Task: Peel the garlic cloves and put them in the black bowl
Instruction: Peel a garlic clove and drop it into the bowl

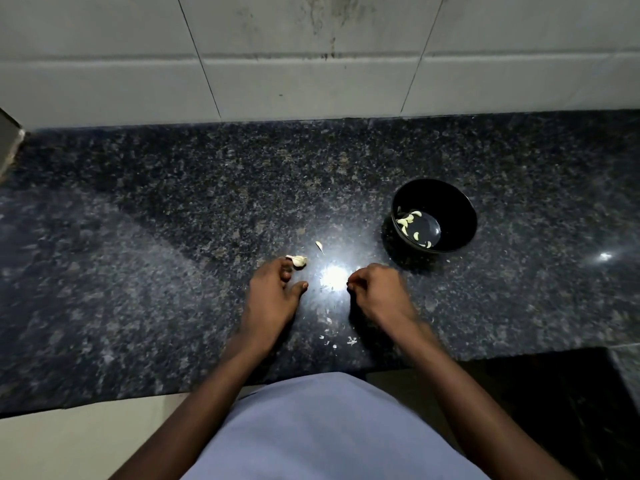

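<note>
Touching an unpeeled clove point(298, 261) (tip seemingly leftward), the left hand point(273, 292) lies relaxed; right hand point(375, 289) curled, empty.

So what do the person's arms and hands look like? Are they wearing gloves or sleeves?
No gloves and no sleeves showing. Both arms are bare from the bottom of the picture up to the left hand and the right hand. I can see no rings, watch or bracelets. The fingers are bare too. Between the arms there is a pale blue-grey shirt. The right hand is slightly blurred.
</note>
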